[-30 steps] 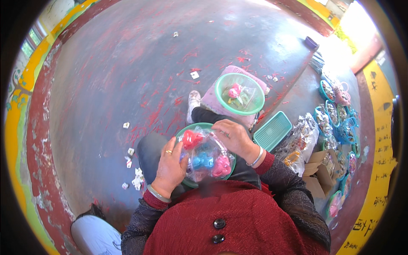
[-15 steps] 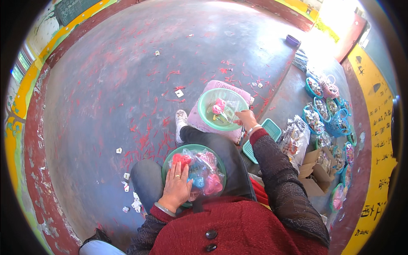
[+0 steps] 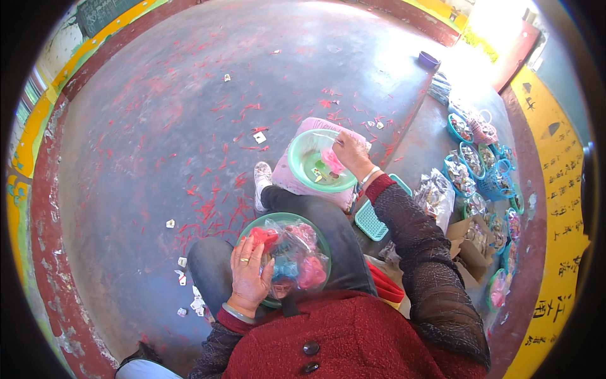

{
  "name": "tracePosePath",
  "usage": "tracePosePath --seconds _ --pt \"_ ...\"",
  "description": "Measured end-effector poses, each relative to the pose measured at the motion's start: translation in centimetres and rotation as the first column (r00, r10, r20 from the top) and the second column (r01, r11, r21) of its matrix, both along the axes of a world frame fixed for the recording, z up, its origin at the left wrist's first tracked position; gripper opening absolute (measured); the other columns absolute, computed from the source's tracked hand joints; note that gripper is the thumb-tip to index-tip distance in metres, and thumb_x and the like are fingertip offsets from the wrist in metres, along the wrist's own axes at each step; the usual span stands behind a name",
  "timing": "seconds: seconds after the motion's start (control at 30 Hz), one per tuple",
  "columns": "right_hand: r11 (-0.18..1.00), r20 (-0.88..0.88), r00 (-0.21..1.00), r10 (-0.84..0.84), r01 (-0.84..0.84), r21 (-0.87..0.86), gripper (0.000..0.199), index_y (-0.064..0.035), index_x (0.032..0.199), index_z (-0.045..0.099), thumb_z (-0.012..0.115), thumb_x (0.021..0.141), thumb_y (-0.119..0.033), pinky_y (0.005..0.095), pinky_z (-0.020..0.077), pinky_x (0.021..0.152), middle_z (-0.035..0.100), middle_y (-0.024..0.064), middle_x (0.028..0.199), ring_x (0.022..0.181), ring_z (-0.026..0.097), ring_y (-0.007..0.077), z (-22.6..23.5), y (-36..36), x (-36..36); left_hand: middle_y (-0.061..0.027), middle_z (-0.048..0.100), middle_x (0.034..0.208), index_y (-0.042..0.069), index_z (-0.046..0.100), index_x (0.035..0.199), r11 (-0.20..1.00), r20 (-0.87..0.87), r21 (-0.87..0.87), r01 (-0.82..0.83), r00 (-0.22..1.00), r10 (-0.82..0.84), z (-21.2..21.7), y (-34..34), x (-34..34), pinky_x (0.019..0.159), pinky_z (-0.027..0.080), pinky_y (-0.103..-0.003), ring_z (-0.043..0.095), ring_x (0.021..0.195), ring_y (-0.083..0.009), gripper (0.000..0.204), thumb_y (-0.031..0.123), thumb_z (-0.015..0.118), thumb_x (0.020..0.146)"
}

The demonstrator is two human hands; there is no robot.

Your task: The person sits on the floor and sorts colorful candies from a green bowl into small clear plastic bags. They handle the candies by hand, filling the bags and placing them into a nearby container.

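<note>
On my lap sits a green basin (image 3: 323,235) holding red, pink and blue items in clear plastic bags. My left hand (image 3: 250,275) lies over its left side with fingers stretched, touching a red bagged item (image 3: 263,238). Beyond my knee, a pale green basin (image 3: 297,170) rests on a pink cushion (image 3: 287,174). My right hand (image 3: 353,153) is over that basin's right side, fingers pinched on what looks like a clear plastic bag (image 3: 326,135); its edges are hard to make out. Just below those fingers is a pink flower-like piece (image 3: 331,160), with small green and yellow bits beside it.
A green mesh basket (image 3: 370,221) stands right of the cushion. Farther right are a large clear bag (image 3: 434,196), a cardboard box (image 3: 464,246) and several filled baskets (image 3: 499,180) along the wall. Red strips and white scraps (image 3: 259,137) litter the floor. A purple basin (image 3: 428,60) stands far off.
My right hand has moved left and up from the pale green basin's right rim to over its inside, and the clear plastic has shifted with it. My left hand has slid slightly left.
</note>
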State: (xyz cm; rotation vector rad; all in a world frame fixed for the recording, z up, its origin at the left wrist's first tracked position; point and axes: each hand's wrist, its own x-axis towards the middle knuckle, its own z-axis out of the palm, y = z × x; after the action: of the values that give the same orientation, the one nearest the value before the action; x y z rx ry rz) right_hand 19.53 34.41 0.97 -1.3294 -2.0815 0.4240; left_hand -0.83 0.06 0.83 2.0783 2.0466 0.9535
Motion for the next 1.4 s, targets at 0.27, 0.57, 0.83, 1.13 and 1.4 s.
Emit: tracePosePath --seconds 0.27,0.57,0.83,1.13,1.4 --pt "0.795 -0.386 0.804 0.453 -0.559 -0.233 0.013 -0.0025 0.092 0.058 0.061 0.085 -0.013 0.0284 0.0463 0.061 0.063 0.0043 0.075 0.074 0.061 0.0119 8.8 -7.5 3.3 -0.0234 0.045 0.131 -0.002 0.052 0.122 0.99 0.185 0.091 0.11 0.975 -0.126 1.7 0.4 -0.1 0.103 0.033 -0.046 0.042 0.123 -0.0419 0.053 0.023 0.069 0.079" --pt "0.341 -0.676 0.609 0.415 -0.793 -0.505 0.012 0.0009 0.095 0.059 0.055 0.092 -0.01 0.0265 0.0538 0.072 0.066 0.0067 0.084 0.081 0.066 0.0142 13.8 -18.3 1.6 -0.0118 0.051 0.126 0.002 0.032 0.14 0.832 0.99 0.028 0.553 0.102 -0.101 4.7 1.8 1.6 0.076 0.049 -0.028 0.056 0.093 -0.0144 0.084 0.028 0.077 0.073" --pt "0.303 -0.854 0.516 0.065 -0.826 -0.476 0.033 -0.0009 0.112 0.055 0.057 0.092 -0.027 0.0256 0.0494 0.078 0.065 0.0134 0.099 0.092 0.065 0.0188 9.7 -18.4 0.7 -0.014 0.056 0.121 -0.004 0.044 0.129 0.82 0.957 -0.041 0.571 -0.212 0.196 3.6 0.1 2.8 0.094 0.045 -0.036 0.056 0.109 -0.0222 0.041 0.024 0.039 0.1" --pt "0.191 -0.891 0.373 -0.259 -0.884 -0.426 0.044 0.0024 0.126 0.049 0.058 0.092 -0.023 0.0344 0.0426 0.097 0.058 0.0115 0.119 0.111 0.054 0.0187 4.1 -23.2 -0.2 -0.0145 0.053 0.125 -0.003 0.044 0.128 0.952 0.93 0.017 0.307 -0.353 0.098 2.5 0.8 3.6 0.1 0.041 -0.039 0.053 0.113 -0.0233 0.04 0.024 0.033 0.101" --pt "0.304 -0.862 0.347 -0.369 -0.832 -0.465 0.024 0.0047 0.11 0.061 0.054 0.093 -0.009 0.0305 0.0504 0.087 0.064 0.0118 0.106 0.095 0.062 0.0169 3.8 -23.8 -0.9 -0.012 0.054 0.123 -0.001 0.046 0.127 0.96 0.89 0.024 0.28 -0.444 0.108 3.2 0.5 3.8 0.098 0.042 -0.038 0.053 0.112 -0.0216 0.037 0.023 0.038 0.1"
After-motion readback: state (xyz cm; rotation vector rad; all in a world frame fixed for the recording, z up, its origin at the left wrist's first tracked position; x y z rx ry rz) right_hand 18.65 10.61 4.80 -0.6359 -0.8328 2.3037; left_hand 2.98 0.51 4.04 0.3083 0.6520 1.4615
